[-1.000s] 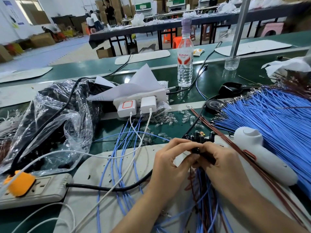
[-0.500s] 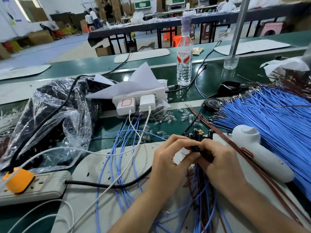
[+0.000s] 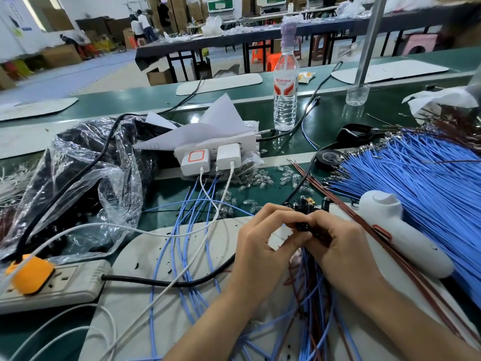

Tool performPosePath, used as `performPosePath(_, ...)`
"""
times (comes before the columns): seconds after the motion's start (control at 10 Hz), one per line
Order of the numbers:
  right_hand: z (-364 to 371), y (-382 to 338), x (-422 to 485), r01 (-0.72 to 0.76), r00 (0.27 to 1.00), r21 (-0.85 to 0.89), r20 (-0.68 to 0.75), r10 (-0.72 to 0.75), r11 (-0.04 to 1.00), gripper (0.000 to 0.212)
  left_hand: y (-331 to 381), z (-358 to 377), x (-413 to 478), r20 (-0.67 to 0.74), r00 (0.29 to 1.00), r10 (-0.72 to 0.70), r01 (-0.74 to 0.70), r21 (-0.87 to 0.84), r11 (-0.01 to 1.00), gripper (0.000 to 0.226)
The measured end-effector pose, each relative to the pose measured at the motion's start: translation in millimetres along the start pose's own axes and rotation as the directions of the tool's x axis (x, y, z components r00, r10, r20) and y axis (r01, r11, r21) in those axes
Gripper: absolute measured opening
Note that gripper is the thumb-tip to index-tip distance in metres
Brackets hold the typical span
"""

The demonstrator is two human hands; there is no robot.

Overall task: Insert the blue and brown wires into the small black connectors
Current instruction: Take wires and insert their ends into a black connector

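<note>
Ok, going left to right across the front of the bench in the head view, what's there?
orange plug → loose blue wires → left hand → small black connector → right hand → white tool → blue wire bundle

White tool (image 3: 400, 231) and blue wire pile (image 3: 421, 183) crowd the right side.

A green table (image 3: 325, 118) is seen laid with a pale grey mat (image 3: 140, 259) at its near edge, across which loose blue wires (image 3: 186, 246) are fanned. A beige power strip (image 3: 70, 285) carrying an orange plug (image 3: 30, 273) is set at the left, just beside the mat, with a crumpled clear plastic bag (image 3: 86, 178) behind it. A dense heap of blue wires (image 3: 429, 183) is piled at the right, bordered by brown wires (image 3: 315, 179) and a white handheld tool (image 3: 398, 230). A water bottle (image 3: 285, 100) is stood upright farther back, and small clear parts (image 3: 260, 178) are scattered mid-table.
</note>
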State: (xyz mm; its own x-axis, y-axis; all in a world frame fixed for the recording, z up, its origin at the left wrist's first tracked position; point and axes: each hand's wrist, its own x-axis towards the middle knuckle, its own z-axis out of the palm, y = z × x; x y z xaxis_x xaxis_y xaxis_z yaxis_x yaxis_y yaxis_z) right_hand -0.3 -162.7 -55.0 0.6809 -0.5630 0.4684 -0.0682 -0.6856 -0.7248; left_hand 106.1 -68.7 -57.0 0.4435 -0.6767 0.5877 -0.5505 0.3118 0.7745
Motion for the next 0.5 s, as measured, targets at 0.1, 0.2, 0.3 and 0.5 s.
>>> performPosePath(0.1, 0.0, 0.3, 0.0, 0.001, 1.000, 0.003, 0.008, -0.001, 1.000, 0.030, 0.5, -0.1, -0.2, 0.003, 1.000, 0.001, -0.001, -0.003, 1.000, 0.022)
performPosePath(0.2, 1.9, 2.4, 0.3, 0.011, 1.000, -0.014, -0.010, -0.011, 1.000, 0.019, 0.5, -0.2, -0.6, 0.000, 1.000, 0.018, -0.018, 0.008, 1.000, 0.021)
performPosePath(0.3, 4.2, 1.7, 0.6, 0.019, 0.999, -0.031, -0.030, -0.020, 0.999, 0.010, 0.2, -0.1, -1.1, -0.009, 0.999, 0.035, -0.035, 0.024, 0.999, 0.021)
performPosePath(0.5, 4.1, 2.1, 0.9, 0.032, 0.999, -0.049, -0.002, -0.032, 0.998, 0.010, 1.3, 0.6, -1.8, -0.037, 0.996, 0.075, -0.073, 0.056, 0.996, 0.020)
